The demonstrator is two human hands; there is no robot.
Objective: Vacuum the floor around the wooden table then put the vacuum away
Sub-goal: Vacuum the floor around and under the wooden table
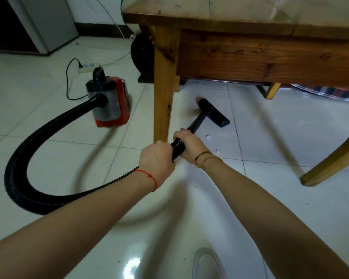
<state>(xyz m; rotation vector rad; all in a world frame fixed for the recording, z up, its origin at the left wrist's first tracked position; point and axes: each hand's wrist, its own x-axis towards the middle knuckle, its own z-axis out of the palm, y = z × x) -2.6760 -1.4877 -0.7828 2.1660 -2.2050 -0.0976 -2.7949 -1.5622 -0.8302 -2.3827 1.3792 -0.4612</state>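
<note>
Black hose (pixel 48 137) gripped in both your hands, left hand (pixel 156 160) behind right hand (pixel 189 142), nozzle (pixel 213 112) on tile at 12 o'clock beneath the wooden counter (pixel 250 55), red vacuum (pixel 109 101) at 10 o'clock.

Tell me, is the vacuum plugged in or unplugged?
Plugged in: a black plug sits in the white power strip behind the red vacuum; its cord runs toward the vacuum.

White tiled floor (pixel 48 158): red vacuum (pixel 111 101), black hose (pixel 24 174), nozzle (pixel 213 112), power strip (pixel 87 68), table leg (pixel 163 93).
</note>
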